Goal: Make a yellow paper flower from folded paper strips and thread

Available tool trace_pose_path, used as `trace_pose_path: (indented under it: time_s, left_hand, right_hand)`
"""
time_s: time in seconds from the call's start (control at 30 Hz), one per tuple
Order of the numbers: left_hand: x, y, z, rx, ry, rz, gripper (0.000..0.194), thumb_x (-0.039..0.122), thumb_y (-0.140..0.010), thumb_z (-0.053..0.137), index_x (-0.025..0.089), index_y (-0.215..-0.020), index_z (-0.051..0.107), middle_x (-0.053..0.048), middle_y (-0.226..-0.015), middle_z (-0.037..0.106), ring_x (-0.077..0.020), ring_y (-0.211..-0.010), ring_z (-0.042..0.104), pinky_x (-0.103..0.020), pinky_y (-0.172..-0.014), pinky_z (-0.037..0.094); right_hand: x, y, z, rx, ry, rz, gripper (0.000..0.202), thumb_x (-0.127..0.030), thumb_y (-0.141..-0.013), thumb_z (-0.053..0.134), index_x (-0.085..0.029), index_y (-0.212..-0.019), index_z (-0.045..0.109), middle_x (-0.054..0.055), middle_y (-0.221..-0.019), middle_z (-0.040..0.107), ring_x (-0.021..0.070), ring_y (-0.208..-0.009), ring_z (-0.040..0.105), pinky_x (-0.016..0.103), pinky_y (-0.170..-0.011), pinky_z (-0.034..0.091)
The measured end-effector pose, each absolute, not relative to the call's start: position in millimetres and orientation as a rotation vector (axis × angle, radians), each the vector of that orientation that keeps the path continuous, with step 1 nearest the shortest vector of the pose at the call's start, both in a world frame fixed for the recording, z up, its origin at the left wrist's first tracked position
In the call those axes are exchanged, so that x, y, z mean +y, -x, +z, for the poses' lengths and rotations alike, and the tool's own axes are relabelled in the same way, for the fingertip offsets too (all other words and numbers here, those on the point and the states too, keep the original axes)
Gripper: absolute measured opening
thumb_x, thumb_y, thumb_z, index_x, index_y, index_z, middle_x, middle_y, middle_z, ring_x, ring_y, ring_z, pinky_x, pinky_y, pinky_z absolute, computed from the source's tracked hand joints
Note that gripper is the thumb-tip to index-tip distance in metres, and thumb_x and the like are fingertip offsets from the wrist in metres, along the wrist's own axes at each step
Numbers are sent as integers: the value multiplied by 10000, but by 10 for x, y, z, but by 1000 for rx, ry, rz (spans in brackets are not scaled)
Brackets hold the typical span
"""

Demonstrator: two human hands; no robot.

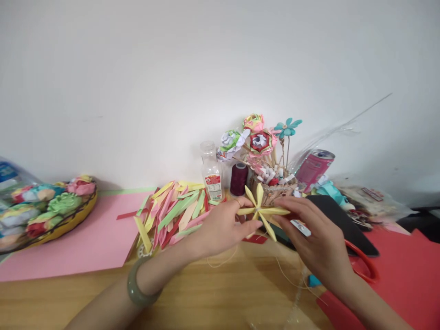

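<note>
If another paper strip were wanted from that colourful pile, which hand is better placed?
Probably the left hand: it is beside the pile of paper strips, while the right hand is beyond the yellow flower. Both hands are on the flower, so the right might need to keep it.

Off the picture's left edge, the table [206, 293] is cut, along with the basket [82, 214]. By the back edge, the bottle's [213, 187] small print cannot be read. The left hand [223, 224] partly hides the star's [258, 211] lower-left petal; the right hand [316, 233] covers part of a red handle [371, 270].
</note>
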State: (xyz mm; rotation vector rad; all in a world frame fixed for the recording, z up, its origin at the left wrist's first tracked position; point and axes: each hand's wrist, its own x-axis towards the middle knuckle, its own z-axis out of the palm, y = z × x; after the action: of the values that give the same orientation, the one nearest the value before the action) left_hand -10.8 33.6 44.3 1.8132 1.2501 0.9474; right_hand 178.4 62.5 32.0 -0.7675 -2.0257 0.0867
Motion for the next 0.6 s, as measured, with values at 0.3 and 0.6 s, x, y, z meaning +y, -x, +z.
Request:
trace_pose_path:
  time_s: [0.3, 0.6]
  left_hand:
    - [434, 164, 465, 1165, -1444, 1004, 382, 492, -803, 495, 133, -869, 609, -54, -886, 659, -169, -831, 606, -306, -782, 463]
    - [291, 53, 506, 1533, -2355, 851, 177, 222, -690, 622, 169, -858, 634, -51, -954, 614, -218, -952, 514, -386, -863, 430]
  right_hand:
    - [629, -1797, 308, -2060, 712, 228, 77, -194, -845, 522, -212, -892, 581, 48, -824, 658, 177, -756, 633, 290, -648, 519]
    - [617, -1755, 202, -2181, 745, 71, 236, -203, -853, 512, -181, -1088, 507, 33, -768, 636, 143, -657, 613, 241, -572, 494]
